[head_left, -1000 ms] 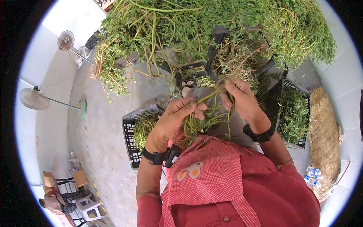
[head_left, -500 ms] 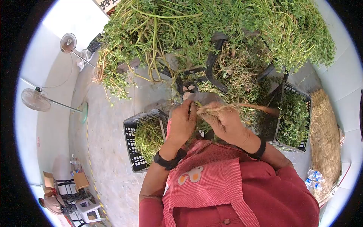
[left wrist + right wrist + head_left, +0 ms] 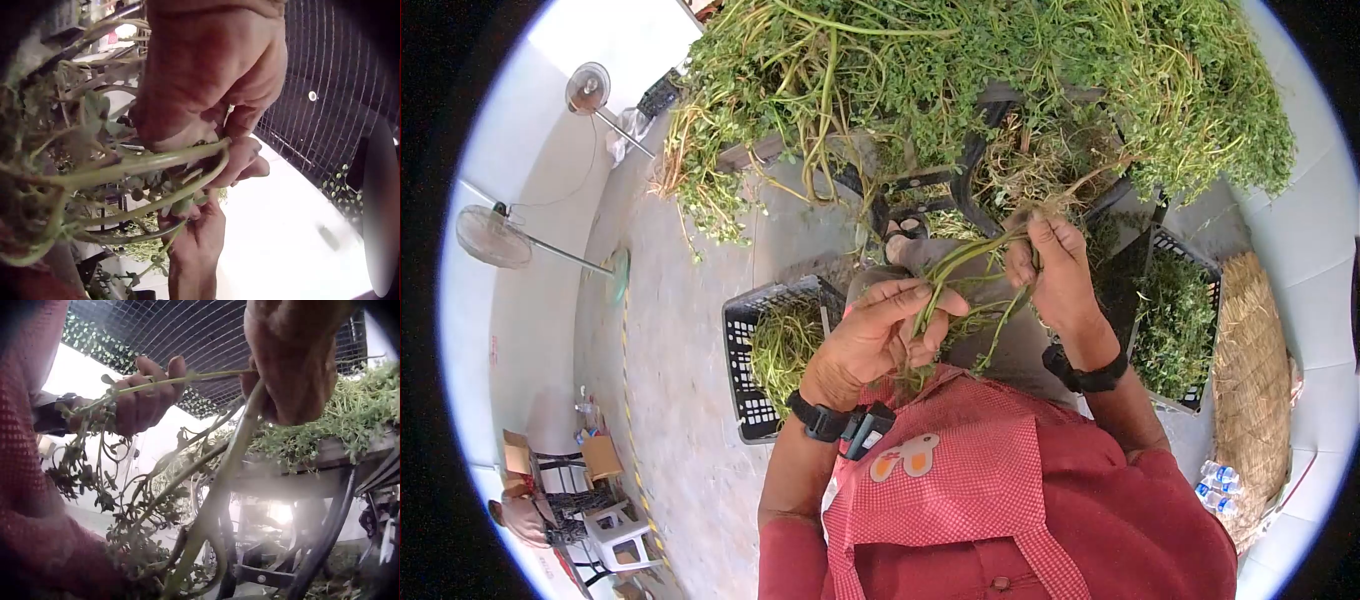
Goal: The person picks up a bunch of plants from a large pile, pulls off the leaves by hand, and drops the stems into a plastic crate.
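Note:
A bunch of green plant stems (image 3: 970,256) with small oval leaves stretches between my two hands in front of the apron. My right hand (image 3: 1062,272) pinches the bunch near its root end, and thin pale roots (image 3: 1090,182) stick out beyond the fingers. Lower and to the left, my left hand (image 3: 878,335) holds the stems between thumb and fingers. In the left wrist view thick stems (image 3: 125,169) run up to the left fingertips. Leafy ends (image 3: 147,519) dangle below the right hand in the right wrist view.
A large heap of leafy greens (image 3: 1040,50) covers the table ahead. Black crates with greens stand at left (image 3: 745,400) and right (image 3: 1190,400). Cut plants (image 3: 1040,165) lie beneath the table. A rolled straw mat (image 3: 1250,390) and water bottles (image 3: 1218,490) are at far right.
Half a second ago my hands were together before the chest, roots pointing right. Now they are apart, the right one farther up and right, with the stems stretched between them.

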The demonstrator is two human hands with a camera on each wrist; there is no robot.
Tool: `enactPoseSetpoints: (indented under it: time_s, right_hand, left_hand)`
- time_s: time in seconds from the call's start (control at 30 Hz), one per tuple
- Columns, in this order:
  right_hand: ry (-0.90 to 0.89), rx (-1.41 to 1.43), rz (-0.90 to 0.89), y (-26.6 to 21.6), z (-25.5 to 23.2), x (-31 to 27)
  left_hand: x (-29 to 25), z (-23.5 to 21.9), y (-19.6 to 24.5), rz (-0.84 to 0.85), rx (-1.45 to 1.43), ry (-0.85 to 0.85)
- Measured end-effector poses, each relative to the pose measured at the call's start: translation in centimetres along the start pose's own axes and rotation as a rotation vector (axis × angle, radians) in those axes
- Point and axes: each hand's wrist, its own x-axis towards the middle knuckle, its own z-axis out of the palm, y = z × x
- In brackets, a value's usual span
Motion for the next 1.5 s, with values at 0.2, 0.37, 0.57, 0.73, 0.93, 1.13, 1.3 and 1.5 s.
enactPoseSetpoints:
  time_s: [0.2,0.37,0.57,0.73,0.93,1.13,1.3,1.5]
  right_hand:
    - [-0.010,-0.025,-0.015,-0.5,-0.3,-0.3]
    - [-0.370,-1.100,-0.702,-0.6,4.4,-2.4]
    - [-0.207,-0.813,-0.174,-0.6,3.4,-4.0]
    - [-0.186,-0.934,-0.740,-2.0,4.2,-5.2]
    - [-0.061,-0.160,-0.218,-3.1,0.9,-2.3]
    - [0.031,0.140,-0.124,-2.1,1.1,-1.6]
    - [-0.109,0.134,-0.063,-2.3,0.6,-1.3]
    - [-0.050,0.025,-0.078,-2.0,0.2,-1.4]
  left_hand:
    - [0.0,0.6,-0.1,0.030,0.422,0.073]
    - [2.7,-3.0,-2.6,0.396,1.376,0.363]
    - [3.2,-3.1,-1.6,0.391,1.251,0.508]
    - [5.0,-8.9,-4.1,0.460,1.422,0.686]
    - [-0.4,-7.3,0.0,0.269,0.436,0.773]
    - [-0.5,-3.3,2.1,0.257,0.352,0.447]
    - [1.7,0.4,0.8,0.138,0.333,0.166]
    - [0.7,1.3,1.2,-0.011,0.449,0.036]
